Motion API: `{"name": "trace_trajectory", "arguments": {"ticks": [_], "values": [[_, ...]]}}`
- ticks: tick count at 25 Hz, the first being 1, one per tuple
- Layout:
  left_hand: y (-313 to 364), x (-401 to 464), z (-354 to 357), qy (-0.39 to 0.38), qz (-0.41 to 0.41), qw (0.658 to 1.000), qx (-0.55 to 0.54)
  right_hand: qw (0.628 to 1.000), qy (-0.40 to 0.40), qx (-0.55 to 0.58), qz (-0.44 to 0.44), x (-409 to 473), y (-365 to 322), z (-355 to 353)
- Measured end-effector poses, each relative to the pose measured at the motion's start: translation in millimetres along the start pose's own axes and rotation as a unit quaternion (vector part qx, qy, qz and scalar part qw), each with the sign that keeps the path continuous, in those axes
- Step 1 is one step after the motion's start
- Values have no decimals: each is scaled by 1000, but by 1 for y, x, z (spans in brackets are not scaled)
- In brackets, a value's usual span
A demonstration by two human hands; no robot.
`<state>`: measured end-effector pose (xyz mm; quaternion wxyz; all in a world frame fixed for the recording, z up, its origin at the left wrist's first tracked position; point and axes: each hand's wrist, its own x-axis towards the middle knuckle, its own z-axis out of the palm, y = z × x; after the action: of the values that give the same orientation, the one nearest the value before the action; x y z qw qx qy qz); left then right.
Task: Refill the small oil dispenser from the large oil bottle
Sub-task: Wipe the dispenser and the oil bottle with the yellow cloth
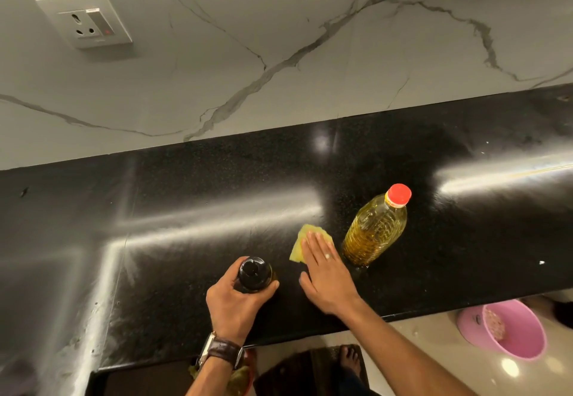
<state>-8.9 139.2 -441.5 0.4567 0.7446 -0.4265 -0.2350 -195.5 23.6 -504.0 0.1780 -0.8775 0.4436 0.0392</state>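
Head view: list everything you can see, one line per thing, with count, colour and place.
Large oil bottle: one, clear with yellow oil and a red cap, upright on the counter, right of the hands.
Small oil dispenser: one, dark with a black top, on the counter near the front edge.
Cloth: one, yellow, flat on the counter between the two bottles.
Counter: one, glossy black.
Wall socket: one, white, on the marble wall, upper left.
Tub: one, pink, on the floor, lower right.
Wristwatch: one, brown strap, left wrist.
Left hand: grips the dispenser.
Right hand: flat, fingers pressing the cloth.
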Motion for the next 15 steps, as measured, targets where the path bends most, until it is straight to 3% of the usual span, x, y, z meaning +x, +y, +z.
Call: {"name": "trace_trajectory", "arguments": {"ticks": [3, 7, 10, 12, 15], "values": [[4, 6, -13, 25, 10, 1000, -5, 1000, -26, 9, -2, 38, -27, -1], [9, 19, -23, 34, 20, 999, -17, 985, -72, -17, -154, -4, -84, 23], [11, 24, -25, 29, 30, 999, -23, 963, -116, -11, -245, -57, -77, 24], [10, 25, -27, 28, 34, 999, -20, 969, -86, -2, -231, -78, -53, 26], [10, 23, -32, 22, 35, 999, -19, 997, -10, 1, -77, -69, -22, 22]]}}
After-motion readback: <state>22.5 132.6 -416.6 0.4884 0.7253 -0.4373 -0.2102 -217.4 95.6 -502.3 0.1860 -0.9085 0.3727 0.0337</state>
